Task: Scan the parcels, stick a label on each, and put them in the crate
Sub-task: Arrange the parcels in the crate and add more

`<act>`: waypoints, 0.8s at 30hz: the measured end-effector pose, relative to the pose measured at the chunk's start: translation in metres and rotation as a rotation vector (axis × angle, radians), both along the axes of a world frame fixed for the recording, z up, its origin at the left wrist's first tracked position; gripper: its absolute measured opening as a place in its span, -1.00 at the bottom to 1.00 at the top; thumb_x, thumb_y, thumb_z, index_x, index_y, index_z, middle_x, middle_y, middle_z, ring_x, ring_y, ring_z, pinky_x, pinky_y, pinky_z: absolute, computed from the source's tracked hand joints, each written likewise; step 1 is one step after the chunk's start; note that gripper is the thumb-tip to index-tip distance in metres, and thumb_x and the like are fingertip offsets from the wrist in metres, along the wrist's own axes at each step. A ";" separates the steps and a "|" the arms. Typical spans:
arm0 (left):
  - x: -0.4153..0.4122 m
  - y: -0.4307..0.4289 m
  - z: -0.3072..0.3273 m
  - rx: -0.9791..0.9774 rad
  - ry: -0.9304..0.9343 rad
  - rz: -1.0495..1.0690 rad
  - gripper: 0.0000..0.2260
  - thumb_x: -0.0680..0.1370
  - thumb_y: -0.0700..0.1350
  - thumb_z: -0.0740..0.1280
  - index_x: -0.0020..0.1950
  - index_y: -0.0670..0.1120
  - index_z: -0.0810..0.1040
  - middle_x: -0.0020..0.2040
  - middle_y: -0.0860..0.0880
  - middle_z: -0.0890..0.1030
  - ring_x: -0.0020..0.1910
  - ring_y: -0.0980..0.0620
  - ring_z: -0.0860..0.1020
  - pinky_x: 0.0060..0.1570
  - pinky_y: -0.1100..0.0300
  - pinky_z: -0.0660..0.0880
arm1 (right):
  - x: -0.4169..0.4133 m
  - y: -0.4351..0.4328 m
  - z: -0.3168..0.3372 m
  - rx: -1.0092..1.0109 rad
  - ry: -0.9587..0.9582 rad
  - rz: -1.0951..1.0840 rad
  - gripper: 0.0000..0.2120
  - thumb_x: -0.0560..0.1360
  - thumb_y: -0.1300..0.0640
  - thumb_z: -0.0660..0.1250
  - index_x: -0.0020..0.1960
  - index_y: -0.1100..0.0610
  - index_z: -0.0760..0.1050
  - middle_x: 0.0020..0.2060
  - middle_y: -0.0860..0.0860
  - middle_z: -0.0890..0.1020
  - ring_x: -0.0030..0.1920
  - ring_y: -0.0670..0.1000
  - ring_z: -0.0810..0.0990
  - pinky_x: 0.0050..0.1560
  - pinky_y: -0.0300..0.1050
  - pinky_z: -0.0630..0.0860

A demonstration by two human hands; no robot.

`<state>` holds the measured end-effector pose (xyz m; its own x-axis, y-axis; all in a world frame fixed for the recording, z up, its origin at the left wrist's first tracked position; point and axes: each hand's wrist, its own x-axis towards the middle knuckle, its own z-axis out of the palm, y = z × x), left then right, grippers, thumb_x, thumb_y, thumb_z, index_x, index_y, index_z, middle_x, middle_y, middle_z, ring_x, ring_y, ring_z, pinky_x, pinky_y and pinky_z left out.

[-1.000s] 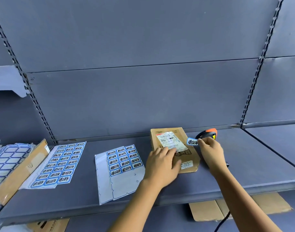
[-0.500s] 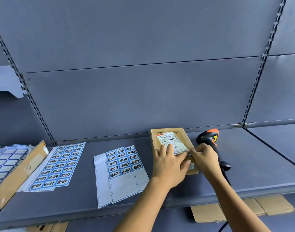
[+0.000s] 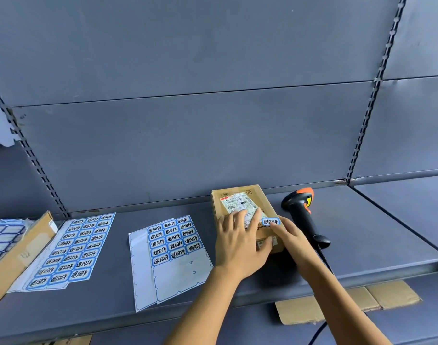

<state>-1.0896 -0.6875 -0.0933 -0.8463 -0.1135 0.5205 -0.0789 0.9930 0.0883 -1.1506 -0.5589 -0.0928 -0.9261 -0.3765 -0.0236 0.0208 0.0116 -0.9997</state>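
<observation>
A small brown cardboard parcel (image 3: 252, 195) with a white shipping slip lies on the grey shelf (image 3: 362, 232). A blue-edged label (image 3: 270, 222) is stuck on its top at the right edge. My left hand (image 3: 240, 242) rests flat on the parcel with fingers spread. The fingertips of my right hand (image 3: 291, 235) touch the parcel just below the label. A black scanner (image 3: 303, 215) with an orange head lies on the shelf to the right of the parcel, free of both hands. No crate is in view.
A partly used label sheet (image 3: 174, 241) lies left of the parcel, and a fuller sheet (image 3: 71, 247) lies further left. A cardboard piece (image 3: 16, 255) and more sheets sit at the far left. Flattened cardboard (image 3: 347, 302) shows below the shelf. The scanner's cable hangs over the front edge.
My right hand carried the blue label from beside the scanner onto the parcel top, where it now sits stuck. My left hand slid further up the parcel and flattened.
</observation>
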 end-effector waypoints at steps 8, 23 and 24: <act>0.018 -0.019 -0.006 0.179 0.095 -0.194 -0.39 0.50 0.06 0.11 0.50 -0.18 0.15 0.44 -0.15 0.32 0.43 -0.06 0.23 0.46 0.03 0.13 | 0.016 -0.013 -0.003 -0.324 -0.086 0.108 -0.65 0.60 0.21 0.19 0.33 -0.06 0.40 0.12 0.01 0.65 0.06 0.01 0.66 -0.12 -0.07 0.61; 0.058 -0.017 0.005 0.860 0.204 -0.111 -0.40 0.44 0.24 -0.05 0.43 0.03 0.24 0.31 0.19 0.25 0.32 0.34 0.13 0.37 0.32 0.07 | 0.040 0.022 -0.009 -0.395 -0.070 0.032 -0.44 0.39 0.08 0.27 0.40 -0.07 0.35 0.20 0.03 0.61 0.16 0.09 0.61 -0.07 0.04 0.61; 0.065 -0.013 0.007 0.896 0.185 -0.078 -0.35 0.41 0.27 -0.05 0.44 0.02 0.24 0.30 0.19 0.24 0.31 0.34 0.12 0.36 0.30 0.08 | 0.046 0.035 -0.005 -0.416 -0.065 0.012 -0.46 0.40 0.08 0.27 0.39 -0.08 0.35 0.20 0.04 0.61 0.16 0.11 0.61 -0.06 0.05 0.61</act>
<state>-1.0246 -0.7001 -0.0863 -0.7805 -0.4860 0.3932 0.0775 0.5489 0.8323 -1.1049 -0.5240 -0.0974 -0.9231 -0.3773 0.0747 0.0863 -0.3924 -0.9157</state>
